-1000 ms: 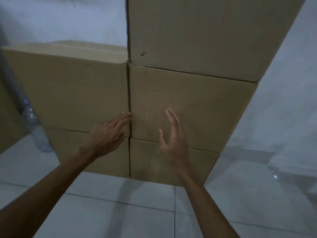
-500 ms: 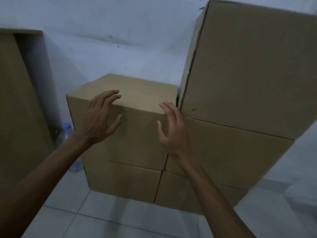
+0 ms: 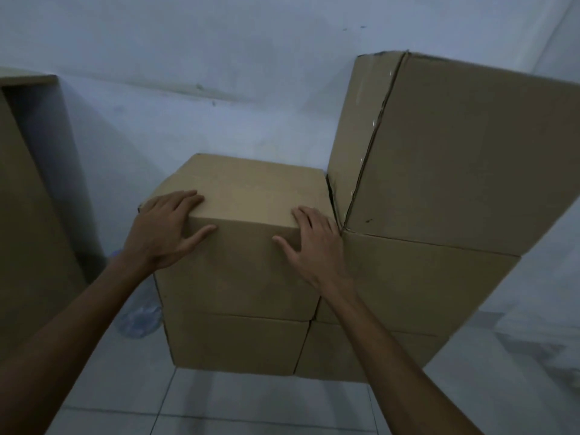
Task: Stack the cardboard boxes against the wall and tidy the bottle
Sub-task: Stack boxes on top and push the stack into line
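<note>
Brown cardboard boxes stand stacked against the pale wall. The left stack is two high; its upper box (image 3: 244, 246) has my left hand (image 3: 163, 227) on its front left top corner and my right hand (image 3: 310, 243) on its front right top corner. On both hands the fingers lie on the top face and the thumb on the front face. The right stack is three high, topped by a large box (image 3: 464, 158). A clear plastic bottle (image 3: 138, 315) stands on the floor left of the left stack, mostly hidden by my left forearm.
Another tall cardboard box (image 3: 28, 215) stands at the far left, with a narrow gap between it and the left stack. White floor tiles (image 3: 251, 403) lie in front of the stacks. The wall (image 3: 219, 73) is right behind the boxes.
Both hands rose from the boxes' front faces and landed on the top front corners of the left stack's upper box. The view shifted up and left.
</note>
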